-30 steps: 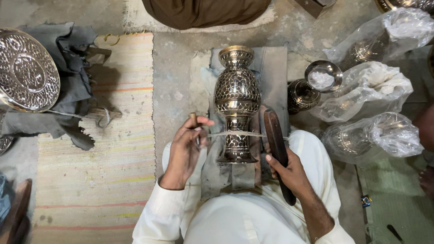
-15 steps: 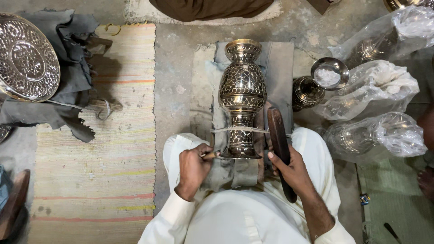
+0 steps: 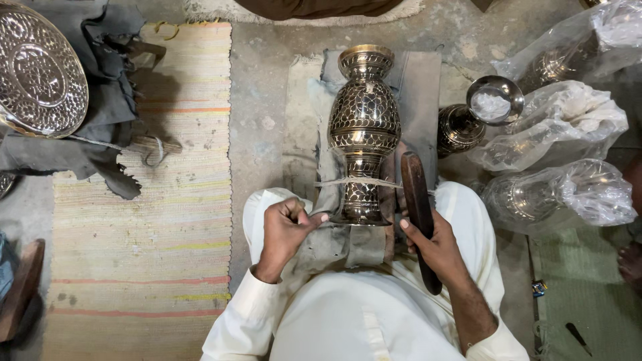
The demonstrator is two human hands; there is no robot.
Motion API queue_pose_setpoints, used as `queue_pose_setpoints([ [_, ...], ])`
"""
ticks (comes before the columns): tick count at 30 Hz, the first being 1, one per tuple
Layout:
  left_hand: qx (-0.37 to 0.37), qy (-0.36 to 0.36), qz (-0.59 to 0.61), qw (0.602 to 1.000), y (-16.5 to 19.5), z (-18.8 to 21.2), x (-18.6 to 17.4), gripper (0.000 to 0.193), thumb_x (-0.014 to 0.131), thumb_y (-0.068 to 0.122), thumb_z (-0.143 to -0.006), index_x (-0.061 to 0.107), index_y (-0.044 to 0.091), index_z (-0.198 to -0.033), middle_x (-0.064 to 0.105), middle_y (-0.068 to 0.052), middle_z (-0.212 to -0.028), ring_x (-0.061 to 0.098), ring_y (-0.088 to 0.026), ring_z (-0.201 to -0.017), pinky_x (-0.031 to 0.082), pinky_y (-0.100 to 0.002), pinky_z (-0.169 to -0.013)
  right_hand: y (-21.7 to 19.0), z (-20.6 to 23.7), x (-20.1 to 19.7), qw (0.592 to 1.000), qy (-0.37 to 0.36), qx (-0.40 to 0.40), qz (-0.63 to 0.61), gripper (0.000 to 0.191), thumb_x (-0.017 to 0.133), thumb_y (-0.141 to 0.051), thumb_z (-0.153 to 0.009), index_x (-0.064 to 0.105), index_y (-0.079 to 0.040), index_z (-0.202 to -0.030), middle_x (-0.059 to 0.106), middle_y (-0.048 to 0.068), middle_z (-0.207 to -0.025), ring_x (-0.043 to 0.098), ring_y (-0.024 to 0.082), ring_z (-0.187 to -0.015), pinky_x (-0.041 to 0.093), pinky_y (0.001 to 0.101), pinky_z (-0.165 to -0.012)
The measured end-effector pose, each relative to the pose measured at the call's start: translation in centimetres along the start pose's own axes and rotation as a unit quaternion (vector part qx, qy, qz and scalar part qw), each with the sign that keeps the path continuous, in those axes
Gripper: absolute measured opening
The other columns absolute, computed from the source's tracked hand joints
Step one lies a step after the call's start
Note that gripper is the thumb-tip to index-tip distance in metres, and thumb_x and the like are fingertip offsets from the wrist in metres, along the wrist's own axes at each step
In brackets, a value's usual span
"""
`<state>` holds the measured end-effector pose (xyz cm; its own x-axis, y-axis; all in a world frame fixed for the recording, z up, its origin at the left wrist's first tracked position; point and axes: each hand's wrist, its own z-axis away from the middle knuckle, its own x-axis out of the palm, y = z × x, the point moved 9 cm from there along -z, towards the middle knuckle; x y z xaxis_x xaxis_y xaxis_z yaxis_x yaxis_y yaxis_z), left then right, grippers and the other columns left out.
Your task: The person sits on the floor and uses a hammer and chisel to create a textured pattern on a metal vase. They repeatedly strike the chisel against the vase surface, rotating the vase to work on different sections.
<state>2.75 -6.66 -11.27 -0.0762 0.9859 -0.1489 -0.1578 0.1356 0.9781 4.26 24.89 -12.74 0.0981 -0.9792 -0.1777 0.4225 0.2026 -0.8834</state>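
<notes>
Brass vase lies steadied on grey cloth — left hand fingers pinch a small tool at its foot, right hand grips a wooden mallet.

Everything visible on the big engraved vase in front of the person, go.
The vase is tall, dark metal with brassy, scale-like engraving all over. It has a flared gold-rimmed mouth, a bulging body, a narrow waist and a flared foot. It lies on a grey cloth on the floor, mouth pointing away from the person, foot between the knees. A pale cord crosses its waist. The left hand pinches something small beside its foot; the right hand holds a dark wooden stick alongside it.
</notes>
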Motion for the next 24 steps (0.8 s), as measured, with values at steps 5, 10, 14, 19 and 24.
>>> queue_pose_setpoints([
  [5, 0.048, 0.037, -0.016, 0.998, 3.5, 0.7, -1.5, 0.073, 0.095, -0.002, -0.063, 0.052, 0.005, -0.121, 0.063, 0.003, -0.08, 0.039, 0.0, -0.061, 0.037, -0.016, -0.055, 0.2, 0.2, -0.1, 1.0, 0.004, 0.011, -0.014, 0.032, 0.072, -0.025, -0.092, 0.064, -0.003, -0.114, 0.058, 0.0, -0.069, 0.056, 0.01, -0.058, 0.049, 0.0283, -0.054],
  [10, 0.055, -0.012, 0.096, 0.994, 6.1, 1.1, -1.8, 0.075, 0.084, -0.005, -0.075, 0.049, 0.003, -0.141, 0.078, -0.004, -0.101, 0.033, 0.0, -0.056, 0.031, -0.017, -0.051, 0.2, 0.1, 0.2, 1.0, 0.001, 0.006, -0.012, 0.03, 0.073, -0.024, -0.093, 0.064, -0.001, -0.111, 0.059, 0.0, -0.07, 0.055, 0.009, -0.058, 0.048, 0.028, -0.054],
  [14, 0.124, -0.005, -0.158, 0.979, 6.9, 1.3, -2.0, 0.073, 0.076, -0.004, -0.084, 0.041, 0.002, -0.148, 0.079, -0.012, -0.104, 0.059, -0.011, -0.06, 0.049, -0.025, -0.054, 0.2, 0.2, 0.3, 1.0, -0.002, 0.006, -0.01, 0.029, 0.073, -0.024, -0.093, 0.064, -0.002, -0.109, 0.059, 0.0, -0.068, 0.054, 0.01, -0.057, 0.047, 0.0281, -0.054],
  [19, 0.046, -0.148, -0.283, 0.947, 2.2, 1.4, 1.6, 0.077, 0.065, -0.005, -0.088, 0.033, 0.008, -0.157, 0.077, -0.013, -0.092, 0.078, -0.023, -0.069, 0.064, -0.032, -0.062, -0.1, 0.5, 0.3, 1.0, -0.002, 0.004, -0.008, 0.03, 0.073, -0.024, -0.092, 0.064, -0.003, -0.111, 0.058, 0.0, -0.068, 0.054, 0.01, -0.057, 0.047, 0.028, -0.054],
  [24, 0.231, -0.044, -0.254, 0.938, 4.0, 2.9, 2.0, 0.084, 0.068, -0.009, -0.07, 0.059, 0.026, -0.145, 0.071, -0.003, -0.073, 0.066, -0.012, -0.056, 0.054, -0.028, -0.055, 0.0, 0.8, 0.1, 1.0, 0.001, 0.012, -0.029, 0.033, 0.073, -0.024, -0.091, 0.063, -0.003, -0.114, 0.059, 0.0, -0.071, 0.056, 0.009, -0.059, 0.048, 0.0284, -0.055],
])
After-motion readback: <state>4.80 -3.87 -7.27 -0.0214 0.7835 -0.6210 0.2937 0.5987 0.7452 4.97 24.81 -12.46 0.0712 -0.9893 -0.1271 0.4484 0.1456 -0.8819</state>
